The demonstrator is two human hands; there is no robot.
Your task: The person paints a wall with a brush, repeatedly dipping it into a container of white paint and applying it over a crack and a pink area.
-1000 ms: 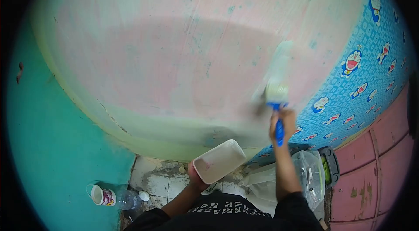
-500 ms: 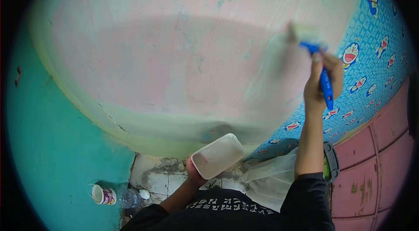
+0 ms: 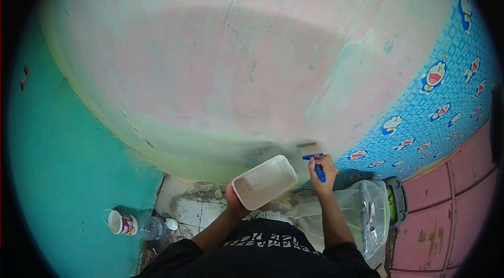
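Note:
My right hand (image 3: pixel 322 166) is closed round the blue handle of a paintbrush (image 3: pixel 312 151), its pale bristles pointing away from me near the lower part of the wall. Just left of it, a white rectangular tray (image 3: pixel 278 170) is tilted, with a small pinkish mark inside. My left hand (image 3: pixel 235 200) grips that tray by its left end, fingers partly hidden beneath. Ahead stands the wall (image 3: pixel 210 83), pinkish and pale green with streaky patches. A lighter, wet-looking pale green stroke (image 3: pixel 341 73) shows on its right side.
Blue cartoon wallpaper (image 3: pixel 415 115) covers the right side, above pink panels (image 3: pixel 430 225). A plastic-covered container (image 3: pixel 367 215) stands by my right arm. At lower left are a small bucket (image 3: pixel 122 223) and a clear plastic bottle (image 3: pixel 153 228), beside a teal wall (image 3: pixel 79 173).
My right hand has brought the paintbrush down and left from high on the wall to beside the tray. The left hand still holds the tray in nearly the same place.

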